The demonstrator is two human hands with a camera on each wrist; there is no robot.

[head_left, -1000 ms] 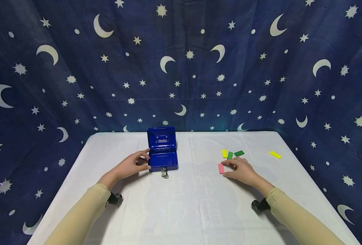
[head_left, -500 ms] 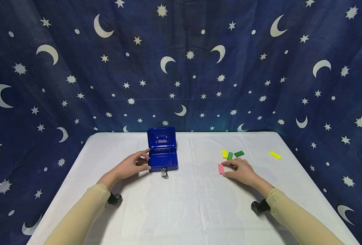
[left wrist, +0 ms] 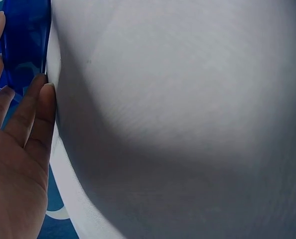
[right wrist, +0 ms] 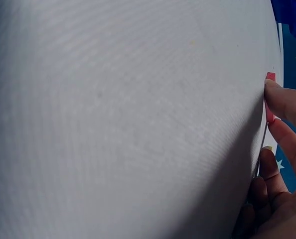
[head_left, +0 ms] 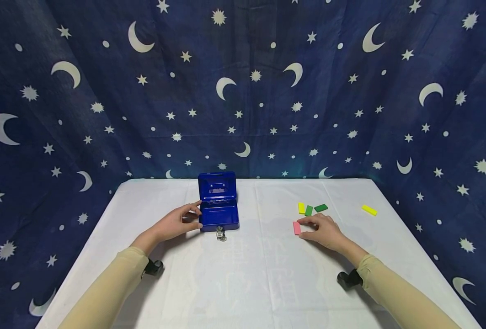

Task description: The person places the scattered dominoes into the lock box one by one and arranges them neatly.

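With my right hand (head_left: 324,231) pinching the pink block (head_left: 296,228) and left hand (head_left: 173,223) spread against the blue cash box (head_left: 230,226) well leftward, I judge this the pickup, needing a level lift.

Blue box (head_left: 218,212), pink block (head_left: 296,228), apparently silver lock (head_left: 221,234)

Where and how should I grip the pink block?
Probably pinch the pink block by its two short ends, coming from its right. Its long axis runs roughly near to far, so the thumb fits the near end and a finger the far end; the right hand is placed that way.
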